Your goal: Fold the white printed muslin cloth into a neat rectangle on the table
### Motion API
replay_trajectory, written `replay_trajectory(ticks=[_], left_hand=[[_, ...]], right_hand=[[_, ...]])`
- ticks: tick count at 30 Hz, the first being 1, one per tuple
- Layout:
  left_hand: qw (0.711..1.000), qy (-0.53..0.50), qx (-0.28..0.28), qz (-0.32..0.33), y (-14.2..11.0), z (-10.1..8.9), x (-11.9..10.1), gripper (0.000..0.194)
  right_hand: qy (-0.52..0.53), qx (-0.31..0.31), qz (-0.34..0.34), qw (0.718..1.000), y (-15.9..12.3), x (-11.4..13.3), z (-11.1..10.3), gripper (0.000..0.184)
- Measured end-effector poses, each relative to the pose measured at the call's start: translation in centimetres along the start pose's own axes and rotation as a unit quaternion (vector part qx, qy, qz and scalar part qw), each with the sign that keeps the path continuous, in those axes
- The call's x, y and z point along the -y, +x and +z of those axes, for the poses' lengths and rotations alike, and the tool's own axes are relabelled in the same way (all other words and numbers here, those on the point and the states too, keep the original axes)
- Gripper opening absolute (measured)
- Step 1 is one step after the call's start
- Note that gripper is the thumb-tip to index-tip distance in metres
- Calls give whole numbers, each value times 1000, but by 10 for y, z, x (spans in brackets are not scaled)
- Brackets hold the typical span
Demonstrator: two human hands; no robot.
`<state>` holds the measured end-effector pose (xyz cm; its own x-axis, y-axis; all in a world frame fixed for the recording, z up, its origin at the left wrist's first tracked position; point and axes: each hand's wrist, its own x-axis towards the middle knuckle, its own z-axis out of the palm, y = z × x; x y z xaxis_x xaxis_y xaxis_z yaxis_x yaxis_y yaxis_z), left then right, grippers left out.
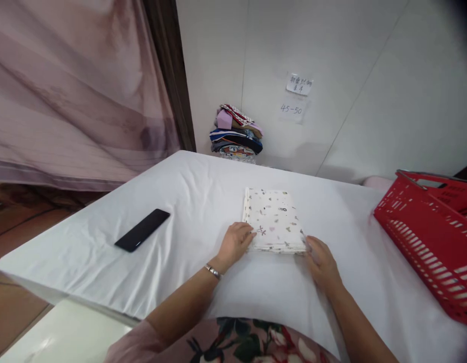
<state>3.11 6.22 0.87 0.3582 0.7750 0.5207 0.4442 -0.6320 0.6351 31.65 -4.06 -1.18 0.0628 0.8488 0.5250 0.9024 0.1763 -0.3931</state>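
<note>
A folded white cloth (273, 217) with small coloured prints lies flat near the middle of the white-covered table (188, 201). My left hand (235, 243) rests at its near left corner, fingers curled onto the edge. My right hand (322, 263) touches the near right corner, its fingers bent against the fabric's edge. Both hands sit on the table, one at each side of the folded cloth. A bracelet circles my left wrist.
A black phone (142, 230) lies on the table to the left. A red plastic basket (431, 237) stands at the right edge. A pile of folded clothes (236, 133) sits against the far wall under paper notes (298, 84). A pink curtain (74, 85) hangs at left.
</note>
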Motion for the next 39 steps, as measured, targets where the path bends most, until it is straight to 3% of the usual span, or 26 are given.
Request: replay_trajectory(ticks=[2,5,9,14,18,24,30,35,39], left_hand=[[996,-32,-19,-85,-1,-2,9,16],[978,-82,-4,-194,-3,-2,18,16],[958,-107,3,-267,4,-2,17,16],[953,-82,17,-290,28,0,15,19],[952,-40,38,-303,51,5,17,26],[934,-20,56,-353,77,12,23,34],[918,38,60,-389,96,25,28,50],[917,52,35,-393,99,31,31,30],[917,46,25,-396,94,31,35,27]], right_hand=[[9,-12,-37,999,5,10,0,37],[17,-16,-104,994,15,29,1,38],[18,17,-163,986,28,53,4,41],[-10,84,-171,982,49,82,16,42],[-40,159,-152,975,63,106,40,46],[-97,270,-126,950,53,124,79,65],[-118,264,-120,950,47,124,83,66],[-112,244,-134,954,46,122,84,65],[-102,232,-146,956,44,120,84,62]])
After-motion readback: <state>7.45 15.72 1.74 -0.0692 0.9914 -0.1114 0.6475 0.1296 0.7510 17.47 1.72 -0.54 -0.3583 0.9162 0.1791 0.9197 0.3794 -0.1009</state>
